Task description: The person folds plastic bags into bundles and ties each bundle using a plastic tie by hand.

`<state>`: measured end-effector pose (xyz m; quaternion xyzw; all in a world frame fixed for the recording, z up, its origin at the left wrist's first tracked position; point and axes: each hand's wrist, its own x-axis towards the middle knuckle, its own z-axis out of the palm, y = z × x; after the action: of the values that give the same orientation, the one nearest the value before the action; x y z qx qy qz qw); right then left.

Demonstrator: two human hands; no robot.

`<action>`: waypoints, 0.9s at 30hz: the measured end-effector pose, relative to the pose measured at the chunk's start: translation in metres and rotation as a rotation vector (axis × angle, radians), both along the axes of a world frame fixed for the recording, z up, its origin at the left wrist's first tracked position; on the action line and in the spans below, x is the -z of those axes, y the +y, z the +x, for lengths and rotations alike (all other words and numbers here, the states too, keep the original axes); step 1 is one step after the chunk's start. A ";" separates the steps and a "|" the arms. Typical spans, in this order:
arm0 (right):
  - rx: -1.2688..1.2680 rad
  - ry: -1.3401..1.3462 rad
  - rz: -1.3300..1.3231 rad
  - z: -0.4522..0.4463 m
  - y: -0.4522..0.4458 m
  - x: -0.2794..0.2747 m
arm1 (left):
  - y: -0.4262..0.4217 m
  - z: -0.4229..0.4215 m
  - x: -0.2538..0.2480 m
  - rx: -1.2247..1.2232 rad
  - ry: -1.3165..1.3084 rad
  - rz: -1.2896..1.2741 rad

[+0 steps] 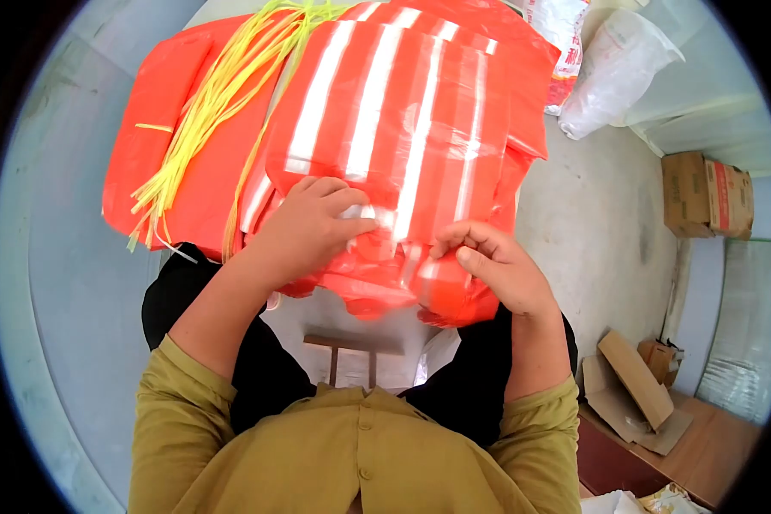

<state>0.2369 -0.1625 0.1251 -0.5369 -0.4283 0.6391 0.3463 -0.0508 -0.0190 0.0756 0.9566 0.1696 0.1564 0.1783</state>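
Note:
Red plastic sheeting with white stripes (pixel 420 128) lies in a layered stack in front of me, its near edge crumpled and hanging over my lap. My left hand (pixel 317 223) rests on the near part of the striped plastic, its fingers bent over the material. To the right, my right hand (pixel 488 261) has curled fingers with the thumb near them, at the gathered lower right edge; whether it pinches the plastic is unclear. A bundle of yellow strips (pixel 218 103) lies across the red plastic (pixel 158 146) on the left.
Beyond the stack at the upper right are a printed sack (pixel 559 43) and a translucent plastic bag (pixel 617 73). Cardboard boxes (pixel 707 195) stand at the right. Flattened cardboard (pixel 634 385) lies on a brown surface (pixel 711 441) at the lower right.

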 end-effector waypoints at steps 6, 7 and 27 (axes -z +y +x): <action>0.140 0.087 -0.089 -0.025 0.026 0.001 | -0.003 0.001 0.000 -0.012 -0.054 0.024; 0.129 0.152 -0.085 -0.023 0.030 0.013 | -0.003 0.002 0.000 -0.011 -0.053 0.027; 0.045 -0.794 0.114 -0.053 0.075 0.023 | -0.010 -0.002 0.008 -0.056 -0.155 0.073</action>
<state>0.1837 -0.0873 0.1024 -0.7312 -0.5518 0.3494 0.1970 -0.0529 -0.0287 0.0681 0.9423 0.1759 0.2411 0.1517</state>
